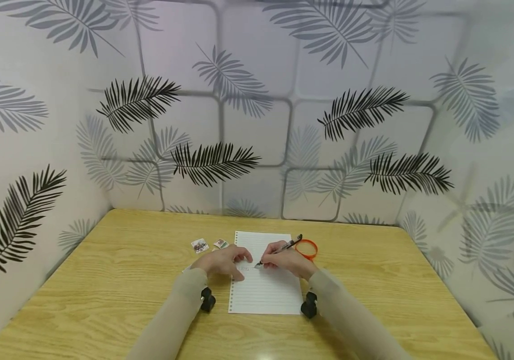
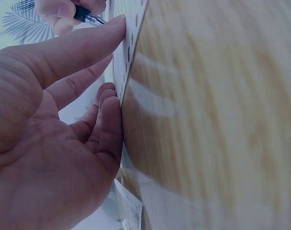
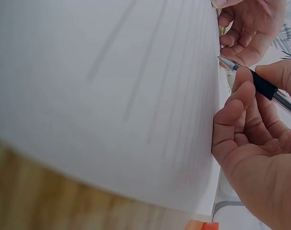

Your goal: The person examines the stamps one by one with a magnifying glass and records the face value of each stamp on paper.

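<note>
A sheet of lined, hole-punched paper (image 1: 266,295) lies on the table, with a short line of faint handwriting at mid-height. My right hand (image 1: 284,259) pinches a black pen (image 1: 289,244) between thumb and fingers, the pen slanting and its tip (image 3: 223,59) right at the paper. The side of that hand rests on the sheet. At the sheet's left edge, my left hand (image 1: 222,262) lies with loosely bent fingers, thumb and fingertips touching the paper. Nothing is held in the left palm (image 2: 54,158).
Two small printed cards (image 1: 200,245) (image 1: 221,243) lie beyond the left hand, and another pale piece (image 1: 186,269) shows partly under its wrist. An orange ring-shaped thing (image 1: 316,248) is just right of the sheet. Leaf-patterned walls (image 1: 257,195) border the wooden table (image 1: 140,280).
</note>
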`<state>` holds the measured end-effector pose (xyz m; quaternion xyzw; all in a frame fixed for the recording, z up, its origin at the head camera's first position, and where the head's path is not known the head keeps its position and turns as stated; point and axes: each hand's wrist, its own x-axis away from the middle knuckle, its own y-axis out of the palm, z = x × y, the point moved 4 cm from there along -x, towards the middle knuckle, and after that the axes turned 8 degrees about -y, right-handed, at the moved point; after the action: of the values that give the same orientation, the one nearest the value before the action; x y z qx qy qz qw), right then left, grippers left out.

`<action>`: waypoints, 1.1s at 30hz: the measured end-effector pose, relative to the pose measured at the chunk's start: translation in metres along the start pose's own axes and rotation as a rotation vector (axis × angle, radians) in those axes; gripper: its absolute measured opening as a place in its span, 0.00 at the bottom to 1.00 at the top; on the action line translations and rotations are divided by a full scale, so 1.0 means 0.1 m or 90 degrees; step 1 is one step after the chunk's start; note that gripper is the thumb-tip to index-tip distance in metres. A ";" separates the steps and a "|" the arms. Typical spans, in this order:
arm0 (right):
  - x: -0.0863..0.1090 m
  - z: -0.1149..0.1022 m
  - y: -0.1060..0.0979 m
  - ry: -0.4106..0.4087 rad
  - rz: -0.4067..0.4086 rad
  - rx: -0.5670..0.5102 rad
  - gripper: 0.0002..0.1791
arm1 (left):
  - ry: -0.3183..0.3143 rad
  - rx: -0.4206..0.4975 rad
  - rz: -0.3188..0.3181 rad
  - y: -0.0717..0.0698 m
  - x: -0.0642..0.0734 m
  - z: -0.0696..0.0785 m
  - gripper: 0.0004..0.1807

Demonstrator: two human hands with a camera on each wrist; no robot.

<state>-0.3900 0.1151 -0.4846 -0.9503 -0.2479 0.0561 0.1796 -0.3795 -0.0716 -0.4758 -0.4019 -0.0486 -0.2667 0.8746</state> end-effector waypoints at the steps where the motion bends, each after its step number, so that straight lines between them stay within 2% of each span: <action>1: 0.00 0.00 0.00 0.000 0.000 0.000 0.04 | 0.001 0.000 0.000 0.00 0.00 0.00 0.23; 15: -0.01 0.03 -0.01 -0.006 -0.018 0.002 0.05 | 0.002 -0.003 0.000 0.00 -0.01 -0.01 0.23; 27: 0.04 0.09 -0.05 -0.003 -0.001 -0.027 0.05 | 0.003 -0.003 -0.006 0.04 0.00 -0.02 0.23; 33: 0.06 0.07 -0.10 -0.008 0.002 -0.014 0.03 | 0.004 -0.011 0.002 0.00 0.00 0.00 0.23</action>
<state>-0.3906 0.1279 -0.4873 -0.9523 -0.2481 0.0599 0.1672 -0.3794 -0.0710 -0.4759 -0.4085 -0.0429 -0.2674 0.8717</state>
